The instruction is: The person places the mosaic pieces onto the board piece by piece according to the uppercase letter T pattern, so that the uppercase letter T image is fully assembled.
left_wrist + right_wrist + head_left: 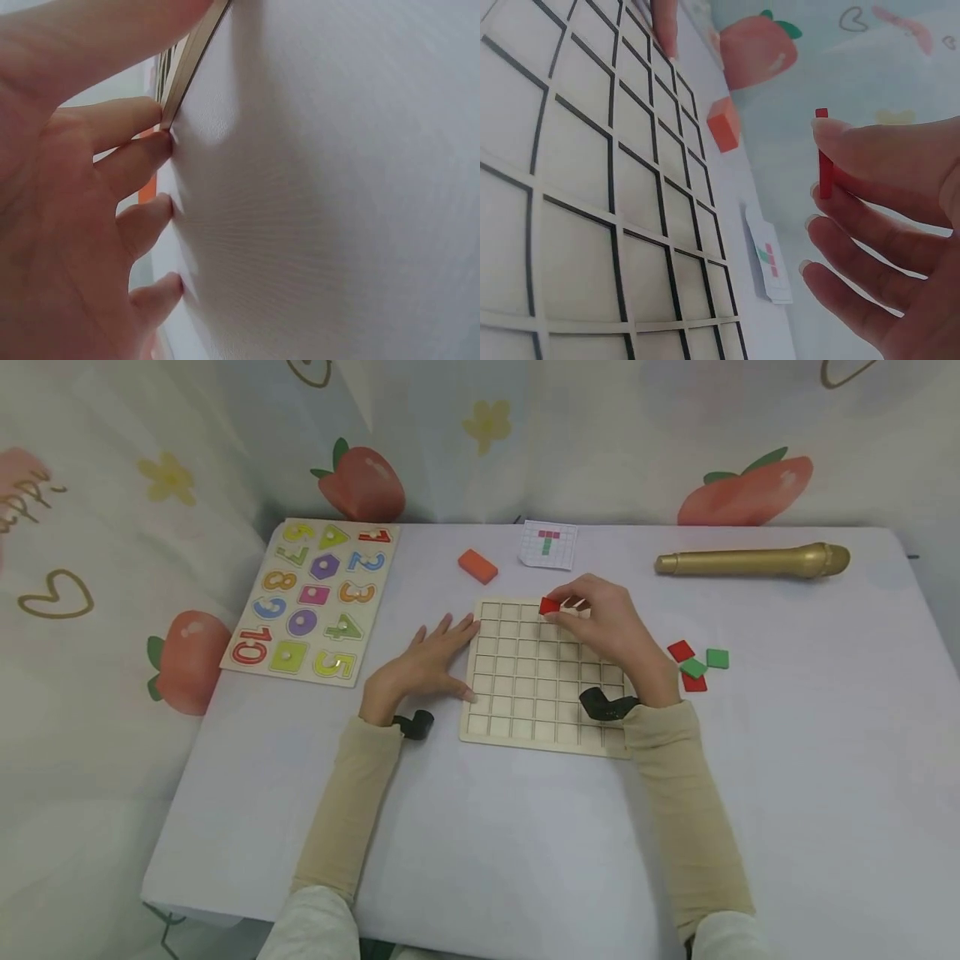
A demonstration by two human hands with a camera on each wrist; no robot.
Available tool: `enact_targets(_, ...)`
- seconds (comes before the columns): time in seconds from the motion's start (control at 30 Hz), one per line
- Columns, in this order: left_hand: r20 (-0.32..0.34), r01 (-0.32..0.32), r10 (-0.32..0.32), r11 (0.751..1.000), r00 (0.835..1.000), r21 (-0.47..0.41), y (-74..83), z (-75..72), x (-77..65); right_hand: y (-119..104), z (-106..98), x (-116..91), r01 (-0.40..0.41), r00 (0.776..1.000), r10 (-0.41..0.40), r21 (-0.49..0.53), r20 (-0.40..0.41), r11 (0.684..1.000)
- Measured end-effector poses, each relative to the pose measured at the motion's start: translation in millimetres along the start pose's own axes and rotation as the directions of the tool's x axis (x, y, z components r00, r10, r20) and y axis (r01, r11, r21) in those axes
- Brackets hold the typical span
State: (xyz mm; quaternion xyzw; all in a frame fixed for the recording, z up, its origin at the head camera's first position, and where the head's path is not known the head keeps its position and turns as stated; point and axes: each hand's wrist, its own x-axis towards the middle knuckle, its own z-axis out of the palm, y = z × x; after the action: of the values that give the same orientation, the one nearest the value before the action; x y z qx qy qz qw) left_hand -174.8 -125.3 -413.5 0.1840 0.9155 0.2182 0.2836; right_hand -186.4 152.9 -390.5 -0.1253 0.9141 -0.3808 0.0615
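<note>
A wooden grid board (517, 693) with square cells lies on the table. My left hand (427, 664) is spread at its left edge, fingertips and thumb touching the rim. In the left wrist view the fingers (142, 165) are straight, with the tips down on the cloth and against the board's side. My right hand (611, 622) pinches a red square tile (549, 606) between thumb and fingers above the far rows. The right wrist view shows that tile (824, 154) edge-on, held clear of the board (577, 187).
Red and green tiles (693, 668) lie right of the board. Behind it are an orange block (477, 567) and a pattern card (548, 545) with a pink and green T shape. A number puzzle (311, 602) lies left, a gold microphone (752, 561) at back right.
</note>
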Motion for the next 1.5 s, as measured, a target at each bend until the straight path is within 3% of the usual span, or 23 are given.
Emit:
enact_targets(0.63,0.000,0.011,-0.011,1.000,1.000,-0.007,-2.0,2.6,2.2,8,32,12,0.025,0.997,-0.023,-0.031,0.074,0.999)
enact_targets(1.1,-0.001,-0.003,0.003,1.000,1.000,-0.018,-2.2,4.0,3.3,7,43,10,0.023,0.999,-0.017,-0.131,0.046,0.991)
enact_targets(1.5,0.001,-0.010,0.010,1.000,1.000,-0.009,-2.0,2.6,1.4,4,48,8,-0.002,1.000,0.004,-0.141,0.019,0.990)
